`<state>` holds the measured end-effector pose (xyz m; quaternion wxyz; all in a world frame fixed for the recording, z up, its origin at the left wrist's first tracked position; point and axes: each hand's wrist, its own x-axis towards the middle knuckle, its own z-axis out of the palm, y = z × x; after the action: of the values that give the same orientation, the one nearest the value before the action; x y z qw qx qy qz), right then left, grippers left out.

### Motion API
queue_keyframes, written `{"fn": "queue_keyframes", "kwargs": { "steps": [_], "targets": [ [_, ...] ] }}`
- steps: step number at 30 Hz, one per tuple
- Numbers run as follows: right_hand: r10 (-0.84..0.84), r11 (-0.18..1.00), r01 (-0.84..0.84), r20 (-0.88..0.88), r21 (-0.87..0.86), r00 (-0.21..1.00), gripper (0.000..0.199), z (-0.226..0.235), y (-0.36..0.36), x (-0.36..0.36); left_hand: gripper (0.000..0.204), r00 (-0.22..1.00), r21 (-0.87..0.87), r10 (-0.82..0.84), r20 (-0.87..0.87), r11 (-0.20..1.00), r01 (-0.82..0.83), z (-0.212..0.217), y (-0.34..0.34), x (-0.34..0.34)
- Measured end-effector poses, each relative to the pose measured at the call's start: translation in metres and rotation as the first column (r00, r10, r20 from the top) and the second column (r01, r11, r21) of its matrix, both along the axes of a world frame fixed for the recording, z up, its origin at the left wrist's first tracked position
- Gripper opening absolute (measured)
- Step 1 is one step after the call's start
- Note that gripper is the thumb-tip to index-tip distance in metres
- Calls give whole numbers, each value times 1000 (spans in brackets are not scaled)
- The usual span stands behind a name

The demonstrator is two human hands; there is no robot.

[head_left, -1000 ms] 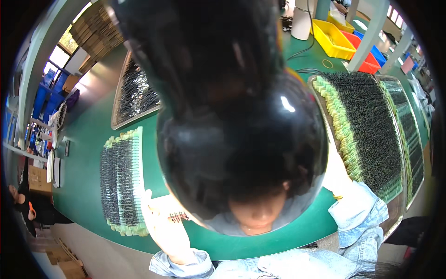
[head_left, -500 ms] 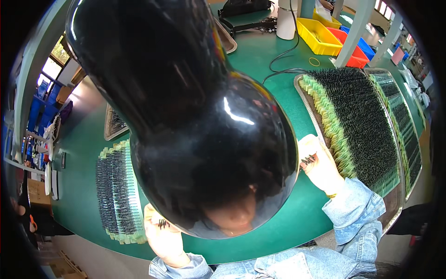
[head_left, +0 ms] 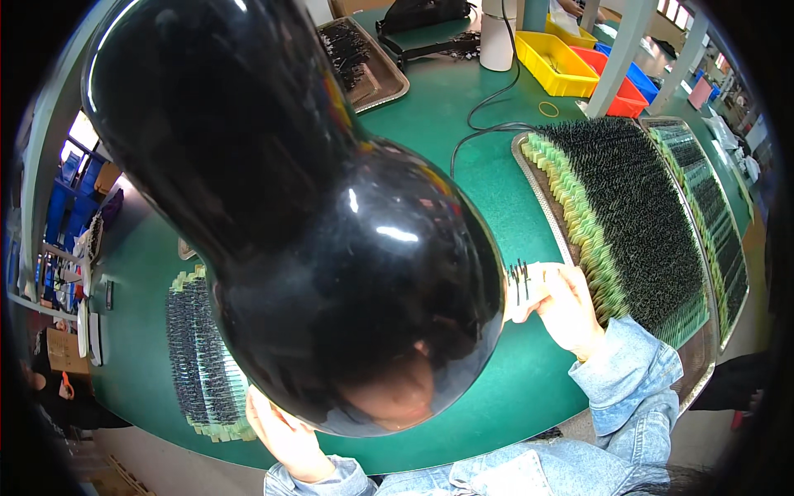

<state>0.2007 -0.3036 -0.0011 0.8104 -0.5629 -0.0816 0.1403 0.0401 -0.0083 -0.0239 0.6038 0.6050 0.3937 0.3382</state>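
A glossy black lamp-like head (head_left: pixel 364 289) hangs in front of me and hides the middle of my work. My right hand (head_left: pixel 571 306), at its right edge, pinches a pale strip with several thin black pins (head_left: pixel 518 281) standing up from it. The strip's other end runs out of sight behind the black head. Low on the left, my left hand (head_left: pixel 285 438) has its fingers curled together by the head's lower edge; what they hold is hidden. Beside it lies a stack of strips with black pins (head_left: pixel 194 355) and pale green edges.
On the right, metal trays (head_left: pixel 562 227) hold dense rows of black-pinned strips (head_left: pixel 637 223). Farther back are a tray of black parts (head_left: pixel 376 87), a white cylinder (head_left: pixel 496 41), a black cable (head_left: pixel 484 128), and yellow (head_left: pixel 558 70) and red (head_left: pixel 624 99) bins. A grey post (head_left: pixel 624 58) rises nearby.
My right hand has turned and lowered slightly, and the black pins by it now stand upright. Pins seen at my left hand are no longer visible. The view has shifted a little.
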Motion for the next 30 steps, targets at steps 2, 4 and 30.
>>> {"fn": "queue_keyframes", "kwargs": {
  "steps": [2, 4, 30],
  "targets": [
    [24, 999, -24, 2, -44, 1000, 32, 7, -1, 0, 33, 634, -75, -441, 636, 782, 619, -16, 24, -12],
    [8, 998, -10, -32, -57, 999, 31, 11, 1, -2, 34, 488, -42, -493, 721, 671, 740, -20, 30, -18],
    [-71, 985, 99, -194, 139, 978, 14, -11, 0, 9, 20, 884, 43, -202, 421, 978, 203, 33, -29, 22]
  ]
}}
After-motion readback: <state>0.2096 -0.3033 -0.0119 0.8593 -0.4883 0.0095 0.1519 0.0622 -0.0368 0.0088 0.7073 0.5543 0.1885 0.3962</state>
